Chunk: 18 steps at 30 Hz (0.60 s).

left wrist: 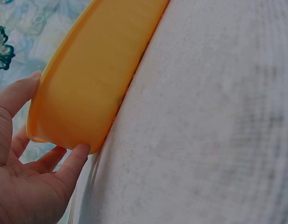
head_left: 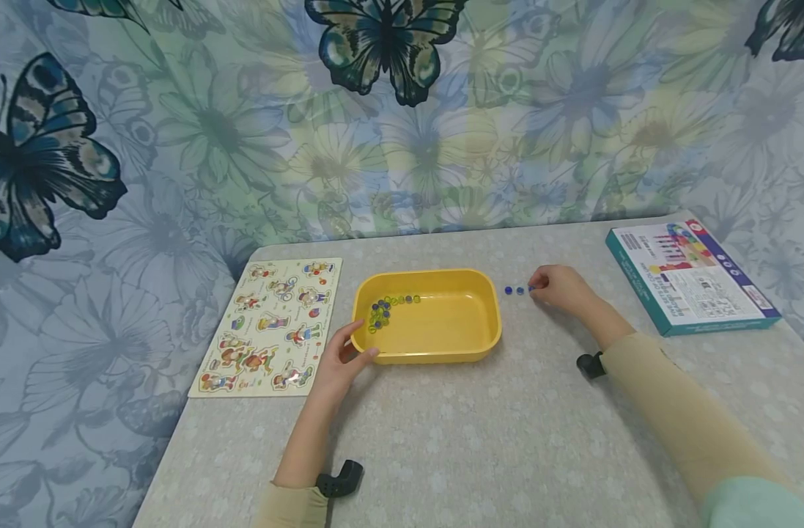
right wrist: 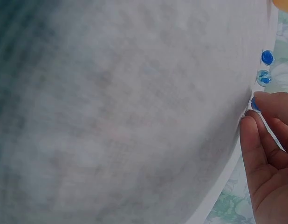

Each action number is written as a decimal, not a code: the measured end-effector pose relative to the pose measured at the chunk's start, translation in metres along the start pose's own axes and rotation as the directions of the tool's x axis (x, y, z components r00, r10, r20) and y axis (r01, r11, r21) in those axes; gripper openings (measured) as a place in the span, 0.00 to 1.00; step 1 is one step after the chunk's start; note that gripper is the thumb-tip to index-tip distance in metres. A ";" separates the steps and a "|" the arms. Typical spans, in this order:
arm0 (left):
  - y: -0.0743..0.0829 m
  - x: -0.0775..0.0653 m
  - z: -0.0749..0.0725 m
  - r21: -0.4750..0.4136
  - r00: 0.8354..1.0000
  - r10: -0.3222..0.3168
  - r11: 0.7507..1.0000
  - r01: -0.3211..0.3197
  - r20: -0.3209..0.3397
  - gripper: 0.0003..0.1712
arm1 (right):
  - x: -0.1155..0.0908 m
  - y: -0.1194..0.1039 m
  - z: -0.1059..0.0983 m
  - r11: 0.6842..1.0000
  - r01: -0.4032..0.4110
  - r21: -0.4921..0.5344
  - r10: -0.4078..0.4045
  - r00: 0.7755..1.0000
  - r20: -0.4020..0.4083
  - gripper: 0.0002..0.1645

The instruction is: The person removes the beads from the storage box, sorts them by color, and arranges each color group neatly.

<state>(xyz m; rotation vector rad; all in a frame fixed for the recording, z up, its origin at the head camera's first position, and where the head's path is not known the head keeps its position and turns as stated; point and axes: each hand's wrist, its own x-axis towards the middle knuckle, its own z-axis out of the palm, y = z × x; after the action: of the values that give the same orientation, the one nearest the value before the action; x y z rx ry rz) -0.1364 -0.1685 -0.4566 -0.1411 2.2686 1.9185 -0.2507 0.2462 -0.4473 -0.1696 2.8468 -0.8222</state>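
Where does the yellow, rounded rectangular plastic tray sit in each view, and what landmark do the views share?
Head: yellow tray mid-picture, the left hand at its left end.
Left wrist: tray at upper left, outer wall showing.
Right wrist: only a sliver of tray, top right corner.
Shared landmark: pale grey tabletop.

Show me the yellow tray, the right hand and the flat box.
Yellow tray (head_left: 441, 323): head view, bare inside floor.
Right hand (head_left: 560, 291): head view, back of hand.
Flat box (head_left: 695, 282): head view, printed top.
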 end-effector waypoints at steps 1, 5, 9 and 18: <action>0.000 0.000 0.000 0.002 1.000 0.003 1.000 -0.003 -0.003 0.37 | 0.000 0.000 0.000 1.000 -0.004 -0.007 0.004 1.000 0.002 0.09; -0.001 0.000 0.001 0.012 1.000 0.017 1.000 -0.017 -0.021 0.36 | 0.000 -0.002 -0.001 1.000 -0.015 -0.019 0.015 1.000 0.008 0.09; -0.002 0.000 0.002 0.015 0.999 0.023 1.000 -0.023 -0.026 0.37 | -0.001 -0.006 -0.002 0.999 -0.029 -0.017 0.030 0.999 0.019 0.09; -0.002 0.000 0.000 -0.014 1.000 0.005 1.000 -0.005 -0.002 0.37 | 0.000 -0.006 -0.002 1.000 -0.011 -0.021 0.011 1.000 0.028 0.10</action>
<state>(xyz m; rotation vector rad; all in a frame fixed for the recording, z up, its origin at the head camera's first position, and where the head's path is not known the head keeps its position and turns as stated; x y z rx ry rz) -0.1365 -0.1691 -0.4587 -0.1396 2.2591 1.9386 -0.2505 0.2423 -0.4425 -0.1666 2.8280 -0.7818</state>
